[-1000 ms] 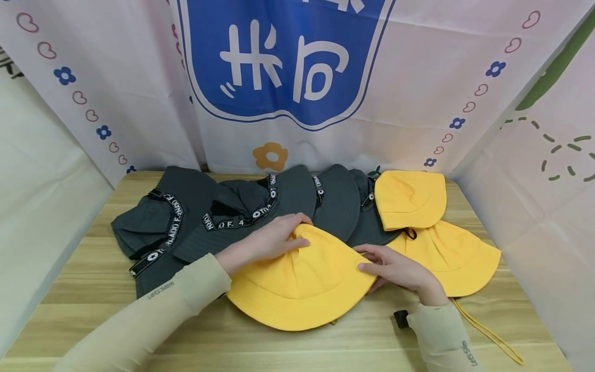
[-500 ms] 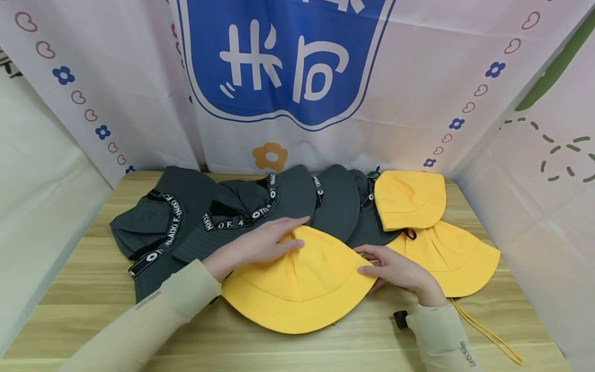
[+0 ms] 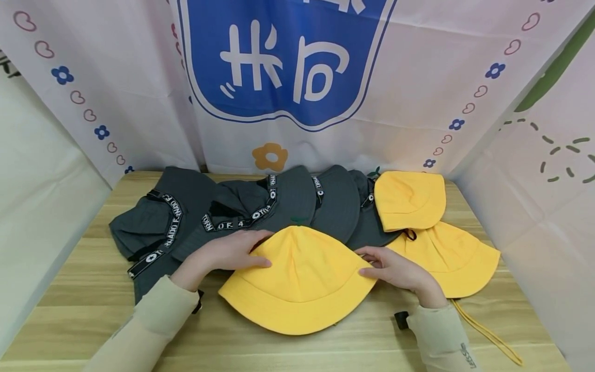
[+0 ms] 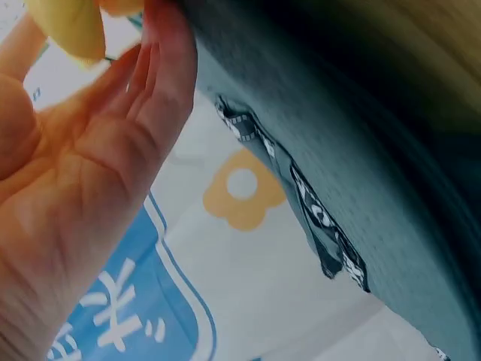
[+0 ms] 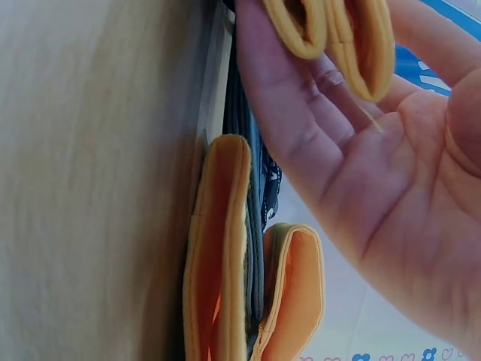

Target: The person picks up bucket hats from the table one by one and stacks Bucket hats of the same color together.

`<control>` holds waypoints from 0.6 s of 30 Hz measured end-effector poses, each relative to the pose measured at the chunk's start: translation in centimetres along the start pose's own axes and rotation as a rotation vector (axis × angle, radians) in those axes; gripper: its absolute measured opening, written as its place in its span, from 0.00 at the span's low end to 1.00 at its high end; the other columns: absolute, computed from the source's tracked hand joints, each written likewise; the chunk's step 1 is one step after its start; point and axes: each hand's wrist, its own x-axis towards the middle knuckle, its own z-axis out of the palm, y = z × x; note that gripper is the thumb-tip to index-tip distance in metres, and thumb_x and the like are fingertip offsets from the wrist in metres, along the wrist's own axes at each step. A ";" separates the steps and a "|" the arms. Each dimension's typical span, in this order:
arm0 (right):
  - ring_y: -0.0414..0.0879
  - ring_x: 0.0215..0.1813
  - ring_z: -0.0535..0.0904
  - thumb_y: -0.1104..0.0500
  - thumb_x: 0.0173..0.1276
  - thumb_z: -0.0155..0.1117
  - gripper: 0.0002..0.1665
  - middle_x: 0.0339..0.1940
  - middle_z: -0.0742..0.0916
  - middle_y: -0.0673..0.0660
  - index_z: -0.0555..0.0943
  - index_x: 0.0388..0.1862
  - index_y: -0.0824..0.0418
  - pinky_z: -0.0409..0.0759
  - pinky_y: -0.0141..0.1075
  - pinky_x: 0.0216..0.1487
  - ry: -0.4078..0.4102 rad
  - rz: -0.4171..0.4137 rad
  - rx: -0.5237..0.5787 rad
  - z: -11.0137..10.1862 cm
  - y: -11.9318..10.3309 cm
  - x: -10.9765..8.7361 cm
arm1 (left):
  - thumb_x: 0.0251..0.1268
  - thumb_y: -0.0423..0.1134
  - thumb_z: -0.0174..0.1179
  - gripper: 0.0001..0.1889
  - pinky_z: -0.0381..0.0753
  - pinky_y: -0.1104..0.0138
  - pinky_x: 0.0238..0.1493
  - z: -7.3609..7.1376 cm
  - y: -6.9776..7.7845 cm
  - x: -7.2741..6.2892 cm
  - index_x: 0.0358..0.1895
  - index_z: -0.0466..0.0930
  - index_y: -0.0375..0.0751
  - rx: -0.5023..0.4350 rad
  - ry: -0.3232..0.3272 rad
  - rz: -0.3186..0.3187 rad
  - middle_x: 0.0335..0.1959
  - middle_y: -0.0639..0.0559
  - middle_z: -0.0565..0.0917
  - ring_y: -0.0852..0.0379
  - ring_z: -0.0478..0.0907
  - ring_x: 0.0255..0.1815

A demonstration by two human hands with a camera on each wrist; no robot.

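Note:
A yellow bucket hat [image 3: 295, 281], folded flat, lies in front of the dark hats in the head view, with its crown away from me and its curved brim towards me. My left hand [image 3: 228, 256] is at its left side, thumb on the front fabric and fingers going behind it. In the left wrist view, yellow fabric [image 4: 71, 26] sits between thumb and fingers. My right hand [image 3: 400, 268] pinches the brim's right corner, thumb on top. The right wrist view shows two folded brim edges [image 5: 361, 53] between thumb and fingers.
Dark grey hats [image 3: 241, 204] with lettered straps overlap along the back of the wooden table [image 3: 260, 354]. Two more yellow hats [image 3: 411, 199] lie at the right, and a yellow cord [image 3: 492, 336] trails towards the front. A printed cloth [image 3: 297, 150] hangs behind.
My left hand has moved left and towards me, from the crown to the hat's left side, uncovering the crown tip. The hat's left edge shifted slightly left. My right hand stayed at the corner.

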 end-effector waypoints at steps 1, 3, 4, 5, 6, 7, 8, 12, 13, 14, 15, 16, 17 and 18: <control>0.53 0.59 0.80 0.53 0.77 0.58 0.27 0.59 0.83 0.62 0.71 0.68 0.67 0.79 0.30 0.55 0.000 -0.002 -0.003 0.0 0.0 0.0 | 0.68 0.53 0.63 0.32 0.77 0.55 0.60 -0.1 -0.3 0.0 0.69 0.70 0.40 0.001 -0.012 0.007 0.60 0.47 0.80 0.50 0.78 0.59; 0.52 0.58 0.80 0.53 0.77 0.58 0.27 0.58 0.84 0.62 0.72 0.68 0.67 0.79 0.30 0.54 0.005 -0.004 -0.016 -0.1 -0.1 -0.1 | 0.67 0.54 0.64 0.28 0.78 0.60 0.52 -0.3 -0.7 0.0 0.63 0.75 0.41 -0.006 -0.033 0.016 0.51 0.51 0.83 0.56 0.78 0.49; 0.52 0.58 0.80 0.53 0.77 0.58 0.27 0.58 0.84 0.62 0.72 0.68 0.67 0.79 0.30 0.54 0.008 -0.002 -0.019 -0.1 -0.1 -0.1 | 0.66 0.54 0.65 0.26 0.77 0.63 0.49 -0.4 -0.9 0.0 0.60 0.76 0.42 -0.013 -0.042 0.018 0.47 0.53 0.82 0.59 0.77 0.45; 0.53 0.59 0.80 0.53 0.77 0.58 0.27 0.58 0.84 0.62 0.72 0.68 0.67 0.79 0.30 0.55 0.010 -0.001 -0.023 -0.1 -0.2 -0.1 | 0.65 0.54 0.65 0.24 0.76 0.65 0.46 -0.5 -1.1 0.0 0.58 0.78 0.43 -0.024 -0.050 0.019 0.44 0.55 0.82 0.60 0.76 0.42; 0.53 0.59 0.80 0.53 0.77 0.58 0.27 0.58 0.84 0.61 0.72 0.68 0.67 0.79 0.30 0.55 0.012 0.000 -0.028 -0.1 -0.2 -0.1 | 0.65 0.53 0.66 0.23 0.76 0.66 0.45 -0.6 -1.3 -0.1 0.56 0.78 0.43 -0.036 -0.058 0.020 0.42 0.55 0.82 0.61 0.75 0.40; 0.53 0.59 0.80 0.53 0.77 0.58 0.27 0.59 0.84 0.61 0.72 0.68 0.68 0.79 0.31 0.55 0.012 -0.001 -0.031 -0.2 -0.2 -0.1 | 0.65 0.53 0.66 0.22 0.76 0.66 0.45 -0.7 -1.4 -0.1 0.55 0.79 0.43 -0.048 -0.064 0.016 0.41 0.56 0.82 0.62 0.75 0.40; 0.53 0.59 0.80 0.53 0.77 0.58 0.28 0.58 0.84 0.61 0.72 0.68 0.68 0.79 0.31 0.55 0.013 -0.001 -0.035 -0.2 -0.2 0.0 | 0.65 0.52 0.66 0.21 0.77 0.67 0.46 -0.7 -1.5 -0.1 0.54 0.80 0.43 -0.054 -0.067 0.016 0.42 0.56 0.82 0.63 0.75 0.40; 0.52 0.57 0.81 0.53 0.76 0.59 0.28 0.57 0.84 0.61 0.72 0.67 0.68 0.79 0.31 0.55 0.014 0.008 -0.059 -0.3 -0.4 0.0 | 0.65 0.50 0.67 0.19 0.78 0.67 0.47 -0.6 -1.7 0.0 0.52 0.80 0.43 -0.073 -0.070 0.018 0.42 0.55 0.83 0.63 0.77 0.41; 0.51 0.57 0.81 0.53 0.76 0.59 0.27 0.57 0.84 0.60 0.73 0.67 0.68 0.79 0.32 0.54 0.015 0.011 -0.068 -0.4 -0.4 0.0 | 0.65 0.50 0.67 0.19 0.78 0.67 0.46 -0.5 -1.8 0.1 0.52 0.80 0.42 -0.072 -0.068 0.022 0.41 0.55 0.83 0.63 0.77 0.41; 0.50 0.56 0.81 0.52 0.76 0.59 0.27 0.56 0.85 0.60 0.73 0.67 0.67 0.79 0.32 0.54 0.017 0.015 -0.078 -0.4 -0.4 0.0 | 0.64 0.50 0.67 0.18 0.78 0.68 0.46 -0.4 -1.8 0.1 0.51 0.80 0.42 -0.070 -0.065 0.025 0.40 0.55 0.82 0.63 0.76 0.40; 0.49 0.55 0.82 0.52 0.76 0.59 0.27 0.56 0.85 0.59 0.74 0.66 0.67 0.79 0.32 0.53 0.018 0.019 -0.085 -0.5 -0.5 0.0 | 0.64 0.49 0.67 0.18 0.77 0.68 0.45 -0.4 -1.8 0.2 0.50 0.80 0.42 -0.068 -0.062 0.025 0.39 0.55 0.82 0.62 0.76 0.39; 0.49 0.54 0.82 0.52 0.76 0.60 0.27 0.55 0.85 0.59 0.74 0.66 0.67 0.80 0.32 0.52 0.021 0.024 -0.096 -0.5 -0.6 0.0 | 0.64 0.49 0.68 0.17 0.76 0.68 0.43 -0.3 -1.8 0.2 0.49 0.80 0.42 -0.064 -0.060 0.026 0.38 0.55 0.81 0.62 0.75 0.38; 0.48 0.53 0.82 0.51 0.75 0.60 0.27 0.54 0.86 0.58 0.75 0.65 0.66 0.80 0.33 0.52 0.022 0.026 -0.108 -0.6 -0.6 0.0 | 0.64 0.48 0.68 0.17 0.75 0.69 0.41 -0.2 -1.8 0.3 0.48 0.80 0.42 -0.057 -0.057 0.028 0.36 0.55 0.80 0.62 0.74 0.37; 0.46 0.52 0.82 0.51 0.75 0.61 0.27 0.53 0.86 0.57 0.75 0.65 0.66 0.80 0.32 0.51 0.025 0.031 -0.122 -0.6 -0.7 -0.1 | 0.64 0.48 0.68 0.16 0.73 0.69 0.40 -0.2 -1.8 0.3 0.48 0.80 0.42 -0.050 -0.055 0.031 0.34 0.55 0.79 0.62 0.73 0.36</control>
